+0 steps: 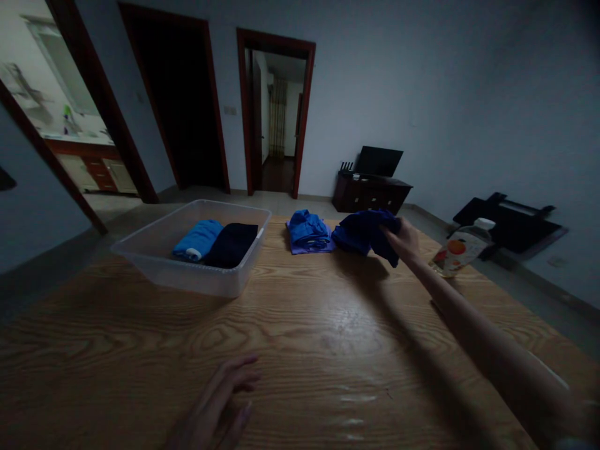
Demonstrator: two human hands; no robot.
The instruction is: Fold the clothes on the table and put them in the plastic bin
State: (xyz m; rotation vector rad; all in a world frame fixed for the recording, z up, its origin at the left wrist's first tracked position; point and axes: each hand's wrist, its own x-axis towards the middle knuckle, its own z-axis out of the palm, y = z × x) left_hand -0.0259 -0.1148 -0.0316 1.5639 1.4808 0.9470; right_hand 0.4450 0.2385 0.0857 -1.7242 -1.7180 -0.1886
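Note:
My right hand (404, 241) reaches far across the wooden table (300, 337) and is closed on a crumpled dark blue garment (363, 232). Just left of it lies a lighter blue garment (307, 231), loosely bunched. My left hand (220, 403) rests flat near the table's front edge with fingers stretched out and nothing in it. A clear plastic bin (187, 275) at the left holds a rolled light blue cloth (197, 240) and a folded black cloth (231, 245).
A plastic bottle (462, 249) with an orange label stands at the table's right edge, close to my right forearm. Beyond the table are two dark doorways, a low dark cabinet (370, 194) with a screen, and a black object on the floor at right.

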